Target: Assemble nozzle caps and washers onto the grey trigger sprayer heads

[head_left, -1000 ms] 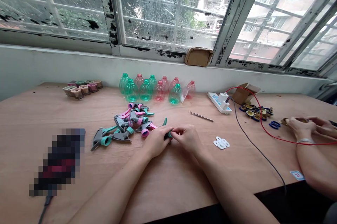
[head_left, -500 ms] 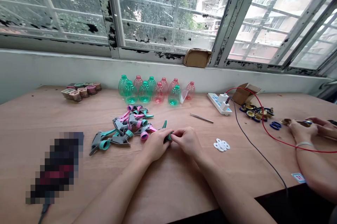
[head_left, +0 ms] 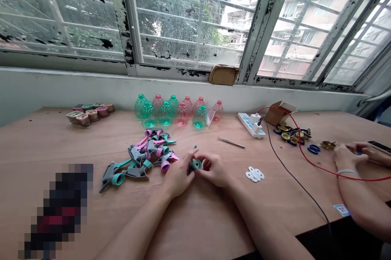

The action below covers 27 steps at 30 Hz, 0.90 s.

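Note:
My left hand (head_left: 179,175) is closed around a grey and teal trigger spray head (head_left: 197,164), whose teal collar opening faces toward me. Much of its body is hidden by my fingers. Curled beside the collar, my right hand (head_left: 214,169) has its thumb at the rim and grips it from the right. To the left lies a heap of similar spray heads (head_left: 137,170) in grey, teal and pink. Several white ring washers (head_left: 255,174) are spread on the table right of my hands. Tweezers (head_left: 231,142) lie behind them.
Green and pink clear bottles (head_left: 165,114) stand along the wall. A power strip (head_left: 251,125) with a red cable and a dark cable sits to the right. At far right another person's hands (head_left: 348,158) work near brass-coloured parts (head_left: 291,134). Small tubs (head_left: 88,114) stand far left.
The spray head has turned in my hands, so its teal collar opening now faces me. My right fingers have spread from a tight pinch. The whole view has shifted slightly.

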{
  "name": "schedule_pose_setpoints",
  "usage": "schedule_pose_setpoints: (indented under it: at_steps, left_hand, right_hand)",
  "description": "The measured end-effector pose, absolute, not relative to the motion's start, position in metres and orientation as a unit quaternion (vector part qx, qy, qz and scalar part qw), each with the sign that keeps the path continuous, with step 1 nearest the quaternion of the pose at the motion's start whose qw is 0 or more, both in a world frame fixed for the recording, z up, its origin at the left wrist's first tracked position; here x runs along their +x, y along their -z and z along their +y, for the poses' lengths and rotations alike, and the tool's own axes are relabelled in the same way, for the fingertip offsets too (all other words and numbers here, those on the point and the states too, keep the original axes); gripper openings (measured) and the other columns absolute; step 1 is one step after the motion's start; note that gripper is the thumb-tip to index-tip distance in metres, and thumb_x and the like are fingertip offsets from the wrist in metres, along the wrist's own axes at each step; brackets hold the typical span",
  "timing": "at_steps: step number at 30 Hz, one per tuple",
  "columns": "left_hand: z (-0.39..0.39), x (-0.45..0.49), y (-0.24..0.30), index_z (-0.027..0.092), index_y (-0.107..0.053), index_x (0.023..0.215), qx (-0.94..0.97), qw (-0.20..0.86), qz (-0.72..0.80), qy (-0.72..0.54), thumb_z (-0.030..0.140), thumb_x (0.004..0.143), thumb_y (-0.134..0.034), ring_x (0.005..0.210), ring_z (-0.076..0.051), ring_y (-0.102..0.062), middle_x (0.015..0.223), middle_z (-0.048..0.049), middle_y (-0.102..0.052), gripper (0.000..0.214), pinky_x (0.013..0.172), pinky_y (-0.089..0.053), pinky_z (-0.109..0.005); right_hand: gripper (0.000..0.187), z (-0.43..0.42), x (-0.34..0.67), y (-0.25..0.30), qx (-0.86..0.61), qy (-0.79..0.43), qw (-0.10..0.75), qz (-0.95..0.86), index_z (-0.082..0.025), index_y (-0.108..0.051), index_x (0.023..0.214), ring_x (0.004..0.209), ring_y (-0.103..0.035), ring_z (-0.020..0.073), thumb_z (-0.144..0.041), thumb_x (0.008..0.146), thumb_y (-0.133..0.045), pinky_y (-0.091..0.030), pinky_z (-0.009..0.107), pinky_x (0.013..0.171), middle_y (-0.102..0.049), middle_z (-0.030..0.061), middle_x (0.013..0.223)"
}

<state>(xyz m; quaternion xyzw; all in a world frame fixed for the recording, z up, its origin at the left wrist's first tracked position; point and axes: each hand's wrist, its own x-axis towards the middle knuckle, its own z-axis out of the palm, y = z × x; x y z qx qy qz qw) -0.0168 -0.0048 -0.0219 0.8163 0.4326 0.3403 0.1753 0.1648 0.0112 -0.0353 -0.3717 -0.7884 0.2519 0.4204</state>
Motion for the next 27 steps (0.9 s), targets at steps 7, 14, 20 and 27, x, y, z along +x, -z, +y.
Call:
schedule_pose_setpoints:
  at_steps: [7, 14, 20, 27]
  left_hand:
    - [-0.005, -0.019, 0.016, 0.025, -0.053, 0.123, 0.82, 0.061, 0.467, -0.324, 0.018, 0.081, -0.057, 0.109, -0.024, -0.055, 0.122, -0.0064, -0.056, 0.043, 0.089, -0.047, -0.036]
    - [-0.004, -0.024, 0.006, 0.022, -0.065, 0.1, 0.793, -0.078, 0.529, -0.291, 0.023, 0.084, -0.054, 0.103, -0.028, -0.053, 0.108, -0.0074, -0.063, 0.019, 0.089, -0.04, -0.044]
    - [-0.001, -0.028, 0.013, 0.022, -0.066, 0.093, 0.764, -0.065, 0.575, -0.287, 0.026, 0.083, -0.055, 0.098, -0.03, -0.055, 0.102, -0.007, -0.065, 0.016, 0.084, -0.041, -0.045]
    - [-0.004, -0.025, 0.011, 0.022, -0.064, 0.102, 0.822, 0.107, 0.424, -0.363, 0.022, 0.085, -0.049, 0.1, -0.021, -0.056, 0.105, -0.0057, -0.062, 0.023, 0.09, -0.045, -0.034]
  right_hand:
    - [0.037, 0.038, 0.181, 0.037, -0.589, -0.122, 0.39, -0.697, -0.024, -0.06, 0.108, 0.065, -0.061, 0.0154, -0.033, 0.074, -0.069, -0.043, 0.024, 0.06, -0.068, -0.0007, 0.079]
    - [0.018, 0.037, 0.179, 0.035, -0.595, -0.048, 0.323, -0.734, -0.022, -0.066, 0.076, 0.074, -0.059, 0.0184, -0.038, 0.081, -0.06, -0.04, 0.027, 0.066, -0.066, 0.0028, 0.075]
    - [0.027, 0.039, 0.181, 0.041, -0.549, -0.085, 0.336, -0.761, -0.021, -0.068, 0.104, 0.09, -0.059, 0.0212, -0.033, 0.08, -0.064, -0.044, 0.031, 0.08, -0.069, 0.006, 0.096]
    - [0.025, 0.038, 0.198, 0.03, -0.521, -0.14, 0.35, -0.766, -0.02, -0.069, 0.101, 0.095, -0.061, 0.0213, -0.028, 0.077, -0.064, -0.046, 0.033, 0.085, -0.068, 0.0063, 0.104]
